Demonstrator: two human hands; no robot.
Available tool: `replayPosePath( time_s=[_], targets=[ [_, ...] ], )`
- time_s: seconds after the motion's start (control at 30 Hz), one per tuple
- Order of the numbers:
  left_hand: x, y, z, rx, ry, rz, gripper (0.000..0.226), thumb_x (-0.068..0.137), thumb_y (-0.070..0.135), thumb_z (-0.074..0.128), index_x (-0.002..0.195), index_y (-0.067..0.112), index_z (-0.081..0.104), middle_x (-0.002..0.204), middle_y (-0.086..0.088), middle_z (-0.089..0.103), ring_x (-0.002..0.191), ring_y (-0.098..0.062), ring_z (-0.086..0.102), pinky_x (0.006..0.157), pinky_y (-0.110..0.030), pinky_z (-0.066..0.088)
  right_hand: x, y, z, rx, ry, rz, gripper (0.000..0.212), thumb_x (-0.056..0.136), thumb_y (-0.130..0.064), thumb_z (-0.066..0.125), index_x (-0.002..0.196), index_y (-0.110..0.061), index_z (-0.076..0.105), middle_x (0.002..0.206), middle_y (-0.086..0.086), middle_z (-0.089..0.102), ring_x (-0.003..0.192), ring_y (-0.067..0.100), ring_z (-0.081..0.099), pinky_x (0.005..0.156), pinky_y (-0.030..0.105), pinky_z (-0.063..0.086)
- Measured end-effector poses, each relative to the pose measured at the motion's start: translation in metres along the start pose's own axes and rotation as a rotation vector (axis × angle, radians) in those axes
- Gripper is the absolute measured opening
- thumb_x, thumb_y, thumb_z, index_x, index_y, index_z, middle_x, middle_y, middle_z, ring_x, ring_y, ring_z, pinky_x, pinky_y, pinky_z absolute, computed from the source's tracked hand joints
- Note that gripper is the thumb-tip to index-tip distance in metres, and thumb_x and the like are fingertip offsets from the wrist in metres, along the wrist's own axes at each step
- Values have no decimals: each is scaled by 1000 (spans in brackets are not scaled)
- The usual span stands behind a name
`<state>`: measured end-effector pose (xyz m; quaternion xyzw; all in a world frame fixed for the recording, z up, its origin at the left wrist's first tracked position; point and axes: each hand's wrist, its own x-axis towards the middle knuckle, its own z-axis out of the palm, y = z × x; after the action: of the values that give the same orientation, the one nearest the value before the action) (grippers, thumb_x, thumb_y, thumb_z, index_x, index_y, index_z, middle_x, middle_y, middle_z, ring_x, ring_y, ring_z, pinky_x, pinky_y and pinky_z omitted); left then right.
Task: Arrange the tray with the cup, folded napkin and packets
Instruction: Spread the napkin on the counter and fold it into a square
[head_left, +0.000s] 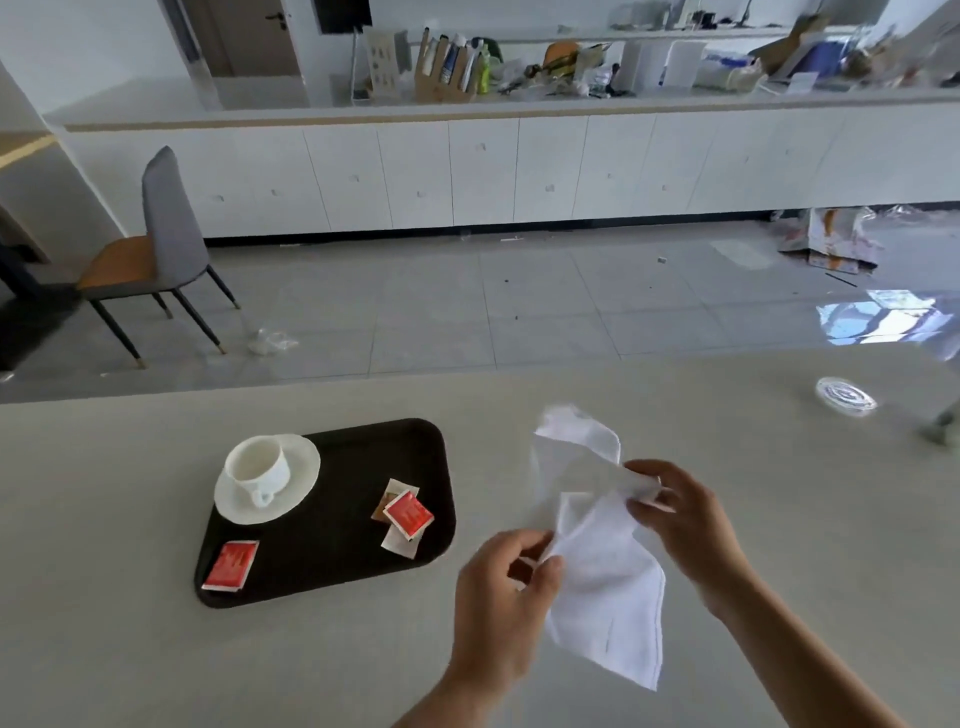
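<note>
A dark brown tray (332, 551) lies on the pale table, left of centre. At its far left corner stands a white cup (260, 465) on a white saucer (296, 486). One red packet (231, 565) lies at the tray's near left corner. A second red packet (409, 513) rests on top of a few pale packets (399, 543) near the tray's right edge. To the right of the tray I hold a white napkin (605, 582) above the table, unfolded and crumpled. My left hand (501, 603) pinches its left edge, and my right hand (680, 517) grips it higher up.
A clear glass dish (845, 397) sits on the table at the far right. Beyond the table's far edge is a tiled floor with a grey chair (156, 249) at the left and a white cabinet counter (519, 171) along the back wall.
</note>
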<state>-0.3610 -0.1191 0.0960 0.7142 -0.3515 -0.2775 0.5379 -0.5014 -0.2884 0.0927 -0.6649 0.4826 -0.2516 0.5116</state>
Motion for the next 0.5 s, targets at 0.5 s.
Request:
replayPosePath(
  time_s=[0.5],
  targets=[
    [35, -87, 26, -174, 49, -689, 42, 90, 55, 53, 92, 14, 61, 92, -12, 61, 84, -32, 64, 62, -47, 61, -15, 127, -4, -128, 113, 487, 36, 92, -26, 63, 123, -8, 60, 97, 2, 66, 84, 22, 62, 76, 33, 47]
  ],
)
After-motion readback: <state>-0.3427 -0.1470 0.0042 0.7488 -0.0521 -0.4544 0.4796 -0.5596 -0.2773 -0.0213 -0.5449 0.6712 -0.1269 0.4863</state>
